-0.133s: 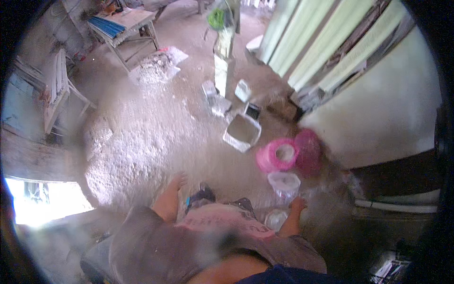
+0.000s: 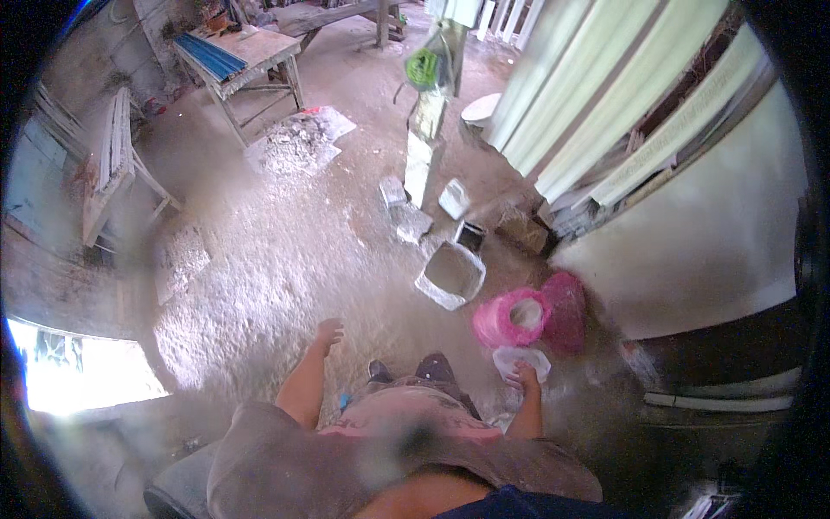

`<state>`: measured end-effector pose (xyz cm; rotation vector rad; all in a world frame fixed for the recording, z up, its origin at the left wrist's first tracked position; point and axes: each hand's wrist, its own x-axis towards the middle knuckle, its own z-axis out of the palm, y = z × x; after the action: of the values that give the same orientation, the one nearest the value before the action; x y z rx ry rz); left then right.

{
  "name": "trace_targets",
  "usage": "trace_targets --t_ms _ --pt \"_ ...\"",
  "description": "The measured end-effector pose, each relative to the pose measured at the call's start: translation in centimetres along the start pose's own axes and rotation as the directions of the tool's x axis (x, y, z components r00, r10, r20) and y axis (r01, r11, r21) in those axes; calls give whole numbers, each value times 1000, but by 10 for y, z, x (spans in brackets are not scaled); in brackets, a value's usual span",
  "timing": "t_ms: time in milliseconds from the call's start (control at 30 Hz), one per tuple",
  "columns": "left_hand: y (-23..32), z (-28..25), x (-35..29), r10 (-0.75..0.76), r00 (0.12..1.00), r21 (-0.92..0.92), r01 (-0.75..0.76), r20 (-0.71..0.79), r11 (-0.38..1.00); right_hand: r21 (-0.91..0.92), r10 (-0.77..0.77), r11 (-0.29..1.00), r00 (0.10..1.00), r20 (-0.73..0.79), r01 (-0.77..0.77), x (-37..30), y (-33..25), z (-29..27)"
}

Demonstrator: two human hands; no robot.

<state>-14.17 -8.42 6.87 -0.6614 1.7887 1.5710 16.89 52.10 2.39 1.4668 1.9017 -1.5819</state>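
Observation:
My left hand [image 2: 329, 335] hangs out in front of me over the dusty floor, fingers apart, holding nothing. On the other side, my right hand [image 2: 522, 377] overlaps the near edge of a whitish translucent container [image 2: 529, 357]; its fingers look loosely spread, and whether they touch the container is unclear. Just beyond lies a pink plastic-wrapped roll [image 2: 503, 321] with a pale round centre, against a second pink bundle [image 2: 565, 313]. A square, pale-rimmed tub [image 2: 437, 291] of greyish material sits farther ahead.
A post [image 2: 424, 156] with a green item [image 2: 422, 67] rises ahead, with blocks [image 2: 406, 223] around its foot. Tall pale panels [image 2: 596, 95] lean at the right. A table [image 2: 268, 50] and a pile of rubble [image 2: 298, 143] are far left, near a wooden bench [image 2: 112, 164].
The view has tilted, so the floor things sit lower in it. My right hand has moved forward to the whitish container. My left hand's fingers have turned inward slightly.

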Motion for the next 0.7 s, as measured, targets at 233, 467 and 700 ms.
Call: trace_targets --t_ms 233,467,700 --pt "60 3 55 7 1000 -336 -16 -28 942 -755 -319 573 935 153 319 81 -207 79" --pt "279 -27 179 361 932 -388 -349 -44 853 -665 -529 388 745 407 638 185 -467 280" --pt "656 17 273 598 776 -35 -604 199 796 -468 -504 167 483 716 868 195 -738 462"
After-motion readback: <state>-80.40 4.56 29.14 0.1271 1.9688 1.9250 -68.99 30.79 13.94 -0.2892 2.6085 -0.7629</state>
